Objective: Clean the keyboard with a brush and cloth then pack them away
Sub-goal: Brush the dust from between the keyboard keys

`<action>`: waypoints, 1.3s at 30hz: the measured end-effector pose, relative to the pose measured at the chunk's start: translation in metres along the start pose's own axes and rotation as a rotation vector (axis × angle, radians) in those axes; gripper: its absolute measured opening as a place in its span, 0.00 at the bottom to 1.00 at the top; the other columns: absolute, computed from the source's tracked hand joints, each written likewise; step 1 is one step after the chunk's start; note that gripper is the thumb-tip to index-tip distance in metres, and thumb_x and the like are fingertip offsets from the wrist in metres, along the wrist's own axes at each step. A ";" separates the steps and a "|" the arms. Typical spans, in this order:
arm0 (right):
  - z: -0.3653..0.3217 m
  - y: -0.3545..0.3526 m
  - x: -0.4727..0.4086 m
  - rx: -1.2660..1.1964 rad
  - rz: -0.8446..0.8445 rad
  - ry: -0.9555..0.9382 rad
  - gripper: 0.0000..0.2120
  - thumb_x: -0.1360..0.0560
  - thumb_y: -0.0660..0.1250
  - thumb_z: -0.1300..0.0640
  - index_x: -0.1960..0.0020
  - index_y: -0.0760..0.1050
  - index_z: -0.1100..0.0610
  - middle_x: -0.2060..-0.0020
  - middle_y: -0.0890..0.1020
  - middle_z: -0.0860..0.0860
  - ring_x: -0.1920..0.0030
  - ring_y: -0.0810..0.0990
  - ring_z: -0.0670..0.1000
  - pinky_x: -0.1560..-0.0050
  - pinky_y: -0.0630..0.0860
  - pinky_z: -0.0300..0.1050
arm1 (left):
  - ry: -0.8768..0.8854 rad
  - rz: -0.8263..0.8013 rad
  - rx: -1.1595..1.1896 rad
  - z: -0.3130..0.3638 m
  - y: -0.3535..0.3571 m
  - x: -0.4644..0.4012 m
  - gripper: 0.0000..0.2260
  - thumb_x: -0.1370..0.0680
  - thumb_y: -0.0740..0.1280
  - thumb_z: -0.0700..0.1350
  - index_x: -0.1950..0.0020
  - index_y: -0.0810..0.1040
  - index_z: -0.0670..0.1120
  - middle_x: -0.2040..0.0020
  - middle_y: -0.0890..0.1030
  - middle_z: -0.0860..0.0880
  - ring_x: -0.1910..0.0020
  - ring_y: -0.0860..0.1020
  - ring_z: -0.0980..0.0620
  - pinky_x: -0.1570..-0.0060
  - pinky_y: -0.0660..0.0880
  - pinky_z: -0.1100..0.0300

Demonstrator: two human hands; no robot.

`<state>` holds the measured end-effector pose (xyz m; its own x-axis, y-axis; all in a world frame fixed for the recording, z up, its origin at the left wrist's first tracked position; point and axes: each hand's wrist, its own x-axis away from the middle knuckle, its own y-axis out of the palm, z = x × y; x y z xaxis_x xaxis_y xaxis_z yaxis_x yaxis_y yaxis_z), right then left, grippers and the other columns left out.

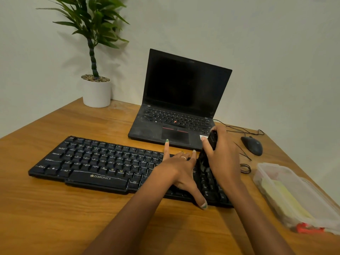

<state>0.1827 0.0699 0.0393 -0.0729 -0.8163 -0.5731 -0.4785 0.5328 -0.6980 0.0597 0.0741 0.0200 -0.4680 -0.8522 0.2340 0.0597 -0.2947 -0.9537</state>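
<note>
- Standing at the far left corner of the wooden tabletop (55,208), a white cylindrical pot (96,92) holds a green leafy plant (95,24) with pebbles over the soil.
- Stretching across the middle, the black keyboard (88,162) lies flat on the grained wood; its wide front key reads "ZEBRONICS", and white letters mark the keys, with N and M looking yellowish.
- Behind it, an open black laptop (176,107) sits with a dark screen, a red dot among its keys and a red line above the touchpad.
- The left hand (181,170) rests on the keyboard's right half with fingers spread wide and straight, thumb reaching to the near edge, a ring on one finger, pale green nails.
- Just right of it, the right hand (223,155) has its fingers curled round a black brush (204,161), held steeply upright; the dark lower end meets the keys near the number pad.
- Further right, a black mouse (253,145) lies on the tabletop, its thin black cable (239,128) trailing behind the laptop.
- At the right edge, a clear plastic box (294,194) with rounded corners holds something pale yellow and something orange-red; what they are cannot be told.
</note>
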 end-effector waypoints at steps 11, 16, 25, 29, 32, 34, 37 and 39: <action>-0.011 -0.045 0.016 0.062 -0.344 0.023 0.11 0.25 0.66 0.50 0.46 0.66 0.49 0.59 0.74 0.46 0.58 0.75 0.46 0.61 0.78 0.42 | 0.003 0.040 0.003 0.000 0.001 -0.001 0.62 0.38 0.69 0.74 0.22 0.36 0.45 0.20 0.49 0.46 0.22 0.44 0.48 0.37 0.23 0.34; -0.001 -0.003 0.001 0.006 -0.049 -0.027 0.12 0.22 0.63 0.51 0.42 0.67 0.52 0.56 0.76 0.48 0.57 0.75 0.48 0.65 0.66 0.35 | -0.010 0.027 0.013 0.001 0.000 0.000 0.62 0.38 0.69 0.74 0.21 0.37 0.44 0.20 0.50 0.46 0.22 0.45 0.48 0.37 0.23 0.34; 0.004 -0.045 0.023 -0.091 -0.315 0.085 0.10 0.25 0.67 0.50 0.49 0.67 0.49 0.59 0.76 0.46 0.58 0.78 0.47 0.60 0.80 0.49 | 0.000 0.035 -0.011 0.001 0.000 0.002 0.62 0.37 0.68 0.74 0.22 0.37 0.43 0.20 0.49 0.45 0.22 0.44 0.49 0.37 0.23 0.35; -0.002 -0.048 0.027 -0.052 -0.299 0.049 0.11 0.25 0.67 0.49 0.48 0.66 0.48 0.59 0.75 0.45 0.57 0.77 0.47 0.60 0.80 0.47 | -0.001 0.029 -0.016 0.001 0.001 0.001 0.61 0.37 0.68 0.74 0.22 0.38 0.44 0.20 0.48 0.46 0.22 0.43 0.49 0.37 0.23 0.35; -0.005 -0.028 0.021 -0.003 -0.153 -0.013 0.12 0.24 0.65 0.50 0.44 0.67 0.51 0.58 0.74 0.46 0.59 0.73 0.45 0.67 0.68 0.31 | 0.009 0.027 0.009 0.001 0.002 0.000 0.60 0.38 0.69 0.74 0.21 0.39 0.46 0.20 0.46 0.48 0.22 0.43 0.49 0.37 0.22 0.34; -0.004 -0.016 0.018 -0.038 -0.066 -0.029 0.12 0.23 0.65 0.50 0.43 0.67 0.52 0.58 0.76 0.48 0.59 0.74 0.46 0.66 0.65 0.32 | 0.004 0.014 0.022 0.000 0.002 0.000 0.60 0.38 0.69 0.74 0.20 0.40 0.47 0.20 0.46 0.48 0.22 0.41 0.50 0.37 0.23 0.34; 0.000 -0.016 0.015 -0.066 -0.026 0.009 0.11 0.23 0.64 0.50 0.44 0.67 0.52 0.59 0.75 0.47 0.61 0.75 0.44 0.65 0.68 0.34 | 0.000 0.011 0.020 0.001 0.002 0.000 0.61 0.38 0.69 0.74 0.21 0.39 0.45 0.20 0.46 0.48 0.22 0.41 0.50 0.36 0.24 0.34; 0.001 -0.028 0.017 -0.043 -0.129 0.035 0.10 0.24 0.65 0.49 0.46 0.67 0.50 0.61 0.74 0.45 0.62 0.74 0.42 0.67 0.70 0.34 | -0.001 0.017 0.015 0.001 0.001 0.002 0.61 0.37 0.69 0.73 0.21 0.38 0.45 0.20 0.46 0.47 0.22 0.41 0.50 0.36 0.24 0.34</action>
<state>0.1951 0.0410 0.0484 -0.0388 -0.8849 -0.4641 -0.5229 0.4137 -0.7452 0.0596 0.0721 0.0193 -0.4660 -0.8575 0.2180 0.0805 -0.2864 -0.9547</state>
